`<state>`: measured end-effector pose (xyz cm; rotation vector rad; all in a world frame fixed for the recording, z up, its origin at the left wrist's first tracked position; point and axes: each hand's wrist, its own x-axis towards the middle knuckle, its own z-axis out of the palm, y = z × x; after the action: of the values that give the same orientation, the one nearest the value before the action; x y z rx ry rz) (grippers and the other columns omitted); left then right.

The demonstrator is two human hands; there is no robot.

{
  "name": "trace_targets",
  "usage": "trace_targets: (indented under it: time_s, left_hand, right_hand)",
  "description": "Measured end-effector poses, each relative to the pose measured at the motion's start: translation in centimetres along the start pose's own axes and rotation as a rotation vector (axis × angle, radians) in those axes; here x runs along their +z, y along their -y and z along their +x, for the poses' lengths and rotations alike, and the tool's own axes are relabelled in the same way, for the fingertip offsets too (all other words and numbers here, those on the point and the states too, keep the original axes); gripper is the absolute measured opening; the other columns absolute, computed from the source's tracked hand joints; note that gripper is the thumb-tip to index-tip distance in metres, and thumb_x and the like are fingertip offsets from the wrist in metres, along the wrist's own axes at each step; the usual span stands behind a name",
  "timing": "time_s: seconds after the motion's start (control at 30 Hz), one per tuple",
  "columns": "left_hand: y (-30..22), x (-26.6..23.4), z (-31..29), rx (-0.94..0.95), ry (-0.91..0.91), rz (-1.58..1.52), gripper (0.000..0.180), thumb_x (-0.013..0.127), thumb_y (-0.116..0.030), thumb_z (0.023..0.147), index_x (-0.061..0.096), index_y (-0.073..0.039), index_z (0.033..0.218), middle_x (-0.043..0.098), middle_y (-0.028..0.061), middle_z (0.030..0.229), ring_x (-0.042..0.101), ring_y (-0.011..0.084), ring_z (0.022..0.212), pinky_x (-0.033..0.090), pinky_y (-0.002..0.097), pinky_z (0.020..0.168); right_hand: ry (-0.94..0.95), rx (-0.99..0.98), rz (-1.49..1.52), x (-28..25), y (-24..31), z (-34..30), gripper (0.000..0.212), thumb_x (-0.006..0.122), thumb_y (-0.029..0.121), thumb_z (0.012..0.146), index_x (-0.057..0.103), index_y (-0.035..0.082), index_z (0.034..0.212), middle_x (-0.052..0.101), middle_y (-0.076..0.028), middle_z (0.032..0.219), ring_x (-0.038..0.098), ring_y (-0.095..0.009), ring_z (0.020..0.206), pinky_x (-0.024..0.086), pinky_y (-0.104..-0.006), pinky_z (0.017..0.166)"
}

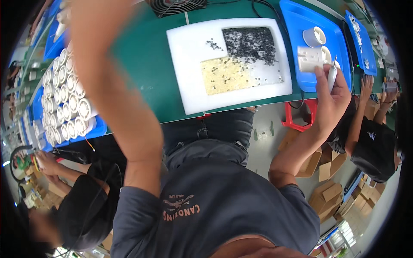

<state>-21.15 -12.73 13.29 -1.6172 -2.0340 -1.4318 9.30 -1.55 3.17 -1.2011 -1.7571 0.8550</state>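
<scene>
My right hand (333,92) is closed over the right blue tray (288,13). It grips a slim grey-white pen-shaped tool (332,77) with a thin metal tip pointing up. Against the thumb is a white plastic cylinder (309,59) with slots in its side, apparently held in the same hand. Behind it, more white cylindrical parts (314,37) stand in the tray. Across the left side stretches my left arm, smeared by motion. My left hand (101,17) is at the top edge, its fingers out of the picture.
A white foam board (185,69) carries many tiny black pieces (249,43) and a pale yellow patch (221,77). Many white round parts (64,99) fill a blue tray at left. A fan (176,5) stands at the back. Co-workers sit on both sides.
</scene>
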Motion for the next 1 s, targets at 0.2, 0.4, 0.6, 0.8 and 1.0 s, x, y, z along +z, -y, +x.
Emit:
trace_targets:
  time_s: [0.2, 0.4, 0.6, 0.8, 1.0]
  left_hand:
    - [-1.7, 5.1, -9.2, -0.148, 0.254, -0.357, 0.055, 0.059, -0.027, 0.092, 0.047, 0.001, 0.138, 0.066, 0.0181, 0.111, 0.068, 0.0289, 0.096, 0.054, 0.0401, 0.084]
    - [4.8, 1.1, -13.6, -0.466, 0.082, -0.847, 0.071, 0.062, -0.024, 0.084, 0.038, 0.000, 0.147, 0.065, 0.0180, 0.104, 0.068, 0.0249, 0.088, 0.056, 0.0338, 0.076]
    - [6.9, -1.1, -17.7, -0.691, -0.062, -1.025, 0.047, 0.058, -0.037, 0.094, 0.047, 0.001, 0.120, 0.057, 0.0226, 0.117, 0.066, 0.0261, 0.088, 0.052, 0.0276, 0.056]
    - [6.9, 0.7, -19.7, -0.752, -0.183, -0.927, 0.040, 0.056, -0.033, 0.098, 0.046, 0.003, 0.114, 0.055, 0.0185, 0.112, 0.066, 0.0213, 0.082, 0.047, 0.0246, 0.042]
    - [7.0, 1.1, -20.0, -0.677, -0.260, -0.905, 0.033, 0.051, -0.029, 0.103, 0.044, 0.002, 0.112, 0.054, 0.0162, 0.108, 0.066, 0.0216, 0.087, 0.053, 0.0256, 0.046]
  right_hand:
    - [0.362, -0.090, 0.636, 6.5, 5.6, -1.2, 0.027, 0.070, 0.004, 0.091, 0.062, 0.000, 0.117, 0.067, -0.004, 0.083, 0.050, -0.002, 0.061, 0.034, -0.0175, 0.052]
    - [0.396, -0.079, 0.804, 9.7, 5.3, -1.5, 0.030, 0.062, -0.002, 0.094, 0.055, 0.000, 0.122, 0.069, -0.013, 0.088, 0.053, -0.007, 0.060, 0.037, -0.0193, 0.050]
    - [0.495, 0.090, 1.003, 12.0, 3.5, -1.5, 0.037, 0.058, 0.005, 0.098, 0.054, -0.003, 0.133, 0.064, -0.010, 0.087, 0.054, -0.010, 0.062, 0.040, -0.0211, 0.050]
    - [0.439, -0.026, 0.627, 13.0, 2.7, -0.5, 0.026, 0.064, 0.011, 0.098, 0.067, -0.005, 0.118, 0.064, -0.004, 0.077, 0.054, -0.006, 0.061, 0.041, -0.0190, 0.053]
    - [0.422, -0.106, 0.460, 14.3, 3.2, -0.9, 0.015, 0.069, 0.003, 0.093, 0.071, -0.004, 0.106, 0.070, -0.006, 0.087, 0.064, -0.007, 0.072, 0.050, -0.0199, 0.062]
